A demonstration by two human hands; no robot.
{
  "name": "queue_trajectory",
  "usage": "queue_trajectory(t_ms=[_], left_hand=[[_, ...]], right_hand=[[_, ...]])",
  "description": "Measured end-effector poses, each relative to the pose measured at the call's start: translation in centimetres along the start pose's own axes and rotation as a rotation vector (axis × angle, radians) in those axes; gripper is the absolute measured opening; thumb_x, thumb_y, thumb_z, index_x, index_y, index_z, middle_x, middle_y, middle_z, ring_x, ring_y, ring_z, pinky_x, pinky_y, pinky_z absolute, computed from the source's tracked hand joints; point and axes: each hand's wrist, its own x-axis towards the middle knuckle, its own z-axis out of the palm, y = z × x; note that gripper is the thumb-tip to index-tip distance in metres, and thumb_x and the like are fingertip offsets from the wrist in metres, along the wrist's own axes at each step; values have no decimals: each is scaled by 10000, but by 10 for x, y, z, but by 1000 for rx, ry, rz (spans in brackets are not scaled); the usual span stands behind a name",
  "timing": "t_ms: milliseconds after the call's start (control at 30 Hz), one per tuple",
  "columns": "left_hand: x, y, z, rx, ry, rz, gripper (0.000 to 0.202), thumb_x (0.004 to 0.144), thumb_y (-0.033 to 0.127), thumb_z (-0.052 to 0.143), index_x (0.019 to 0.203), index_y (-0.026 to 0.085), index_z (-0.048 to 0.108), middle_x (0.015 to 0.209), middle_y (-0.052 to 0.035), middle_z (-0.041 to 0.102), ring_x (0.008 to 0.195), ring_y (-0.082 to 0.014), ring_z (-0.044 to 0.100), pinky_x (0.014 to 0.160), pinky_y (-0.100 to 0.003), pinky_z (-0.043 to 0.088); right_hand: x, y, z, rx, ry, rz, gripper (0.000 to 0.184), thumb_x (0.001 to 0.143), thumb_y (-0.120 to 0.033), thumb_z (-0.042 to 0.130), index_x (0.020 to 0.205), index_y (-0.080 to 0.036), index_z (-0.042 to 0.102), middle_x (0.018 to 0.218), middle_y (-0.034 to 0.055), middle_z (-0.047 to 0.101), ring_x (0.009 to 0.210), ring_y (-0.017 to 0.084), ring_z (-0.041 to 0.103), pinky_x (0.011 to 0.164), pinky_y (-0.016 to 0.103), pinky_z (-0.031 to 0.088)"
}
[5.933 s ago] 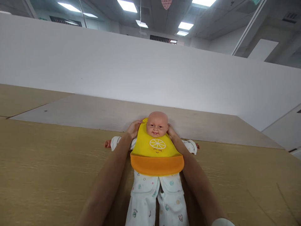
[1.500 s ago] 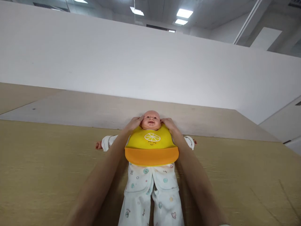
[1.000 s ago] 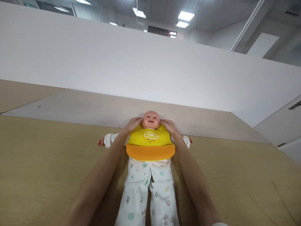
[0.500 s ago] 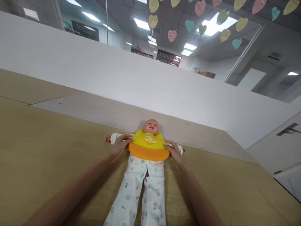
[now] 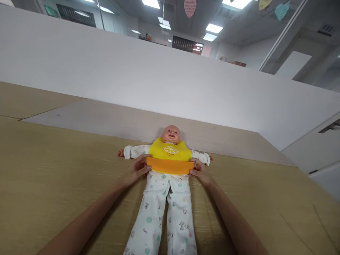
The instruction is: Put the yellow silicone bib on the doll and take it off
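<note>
1. A baby doll (image 5: 170,134) lies on its back on the worktop (image 5: 66,205), head away from the person, arms out to the sides, legs toward the camera.
2. It wears white pajamas (image 5: 156,209) with a small colored print.
3. A silicone bib (image 5: 170,154) sits on the doll's chest, below the chin: yellow with a white citrus-slice motif, and an orange catch pocket (image 5: 170,165) along its lower edge.
4. The left hand (image 5: 138,167) is at the left end of the orange pocket, fingers loosely spread, with thumb and fingers closed on the edge.
5. The right hand (image 5: 197,169) grips the pocket's right end the same way, fingers curled over the rim. The hands stay well apart, with the pocket between them.
6. Beyond the doll's head, a paler panel (image 5: 106,120) lies on the worktop against a white partition wall (image 5: 159,71).
7. Above the partition, a paper heart (image 5: 190,7) hangs from the ceiling.
</note>
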Motion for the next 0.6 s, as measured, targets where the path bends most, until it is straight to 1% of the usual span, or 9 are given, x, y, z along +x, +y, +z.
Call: queue_trajectory(t_ms=[100, 233, 333, 433, 600], left_hand=[[3, -5, -2, 22, 19, 13, 541, 622, 484, 829, 1018, 207, 585, 783, -14, 605, 712, -154, 531, 633, -261, 412], [4, -11, -2, 27, 20, 13, 553, 635, 524, 813, 1005, 196, 563, 656, 37, 538, 571, -114, 441, 544, -237, 329], [5, -16, -3, 41, 25, 34, 532, 651, 521, 807, 981, 190, 552, 593, 66, 482, 534, -100, 407, 526, -225, 311], [6, -23, -4, 55, 37, 57, 518, 656, 522, 803, 955, 188, 545, 568, 79, 455, 518, -93, 405, 513, -217, 313], [8, -33, -5, 70, 67, 87, 521, 649, 538, 797, 928, 190, 527, 580, 80, 454, 522, -91, 415, 509, -207, 327]], right_hand=[[1, 2, 0, 10, -9, -14, 554, 549, -464, 883, 872, -221, 504, 662, -37, 555, 558, 108, 531, 540, 220, 368], [1, 4, 0, 12, 10, -21, 535, 561, -446, 884, 826, -209, 484, 659, -44, 545, 557, 94, 510, 536, 210, 369], [3, 7, 1, 30, 38, -17, 560, 536, -444, 897, 808, -201, 473, 630, -66, 497, 541, 79, 489, 522, 198, 373], [5, 11, 2, 26, 79, -22, 594, 504, -458, 909, 798, -194, 466, 598, -82, 461, 508, 67, 474, 490, 183, 354], [8, 15, 5, -18, 119, -33, 593, 517, -492, 894, 792, -192, 464, 527, -94, 444, 441, 69, 467, 435, 178, 310]])
